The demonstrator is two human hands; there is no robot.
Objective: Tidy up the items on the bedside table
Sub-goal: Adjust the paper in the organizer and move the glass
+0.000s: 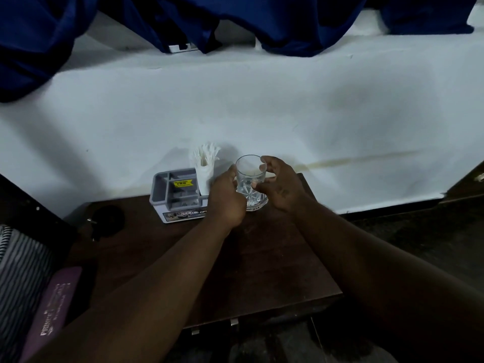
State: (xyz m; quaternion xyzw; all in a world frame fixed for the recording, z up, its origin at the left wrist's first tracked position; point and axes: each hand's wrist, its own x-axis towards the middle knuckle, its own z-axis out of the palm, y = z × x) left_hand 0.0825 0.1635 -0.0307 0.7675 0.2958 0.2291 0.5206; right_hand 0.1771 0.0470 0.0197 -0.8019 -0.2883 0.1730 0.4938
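Note:
A clear cut-glass tumbler [250,176] stands upright at the back of the dark wooden bedside table [183,258], near the white wall. My left hand [227,203] grips its left side and my right hand [281,184] grips its right side, a finger over the rim. Just left of the glass sits a grey plastic organiser [175,196] with compartments and a yellow sticker. A bundle of white sticks in a white holder [205,169] stands in its right rear compartment. Whether the glass's base touches the tabletop I cannot tell.
A black round object [108,220] lies at the table's left rear. A purple case [52,310] and striped fabric [18,279] lie at the lower left. Dark blue curtains [235,19] hang above. Dark floor lies right of the table.

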